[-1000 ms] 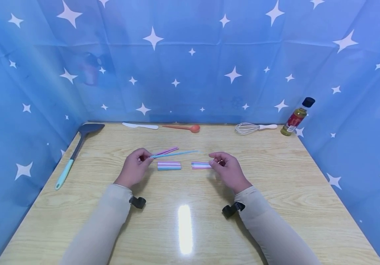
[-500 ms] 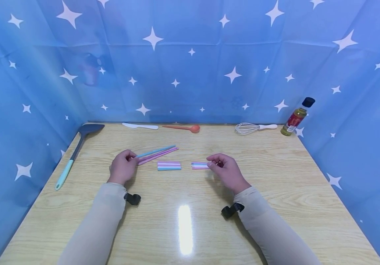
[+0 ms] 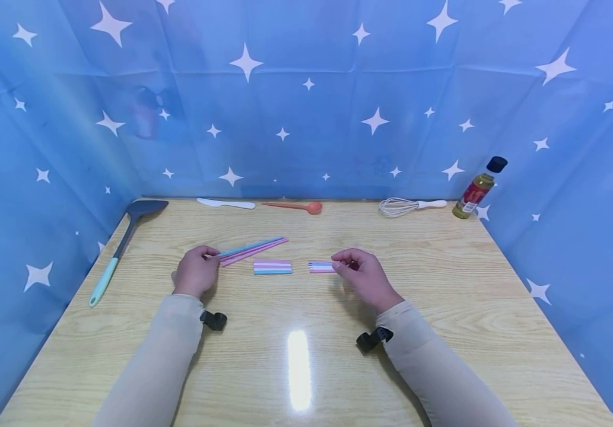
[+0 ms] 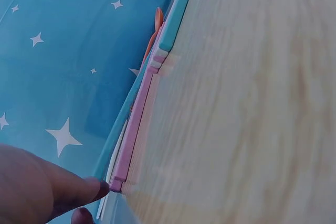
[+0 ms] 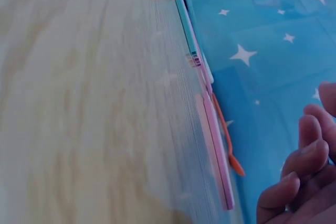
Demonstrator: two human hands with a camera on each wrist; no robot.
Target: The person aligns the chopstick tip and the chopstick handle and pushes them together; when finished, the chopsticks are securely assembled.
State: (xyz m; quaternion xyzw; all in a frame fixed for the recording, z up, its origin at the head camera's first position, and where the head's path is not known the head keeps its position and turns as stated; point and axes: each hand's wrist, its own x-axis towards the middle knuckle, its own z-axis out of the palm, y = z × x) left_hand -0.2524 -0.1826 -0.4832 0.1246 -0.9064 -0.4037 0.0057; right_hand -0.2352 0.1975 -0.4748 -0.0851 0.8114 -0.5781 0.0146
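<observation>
Sticks: long thin pink and blue plastic sticks (image 3: 253, 249), a few lying together on the pale wood-grain table (image 3: 306, 367), fanning up and right from the left hand (image 3: 195, 273). Left fingers (image 4: 79, 190) are curled at the near ends of those sticks, tips touching them; whether they truly pinch or only rest there cannot be told from either view.

Just right of the long sticks lies a short flat stack of pastel striped pieces (image 3: 272, 267), flat on the table. Right of that stack, a second, similar short stack (image 3: 322, 267), its right end met by the right hand (image 3: 362, 274). Right fingers (image 5: 294, 182) curled, thumb and forefinger close over the stack's end; it looks like a light pinch, though the wrist view does not show contact.

Judgement: sorting or laying out of sticks in groups, with the long ones being set down left of the central stack. Next move likely calls for a clean release by the left hand without scattering the sticks, and a firm fingertip grip on the right stack so its layers stay aligned.
</observation>
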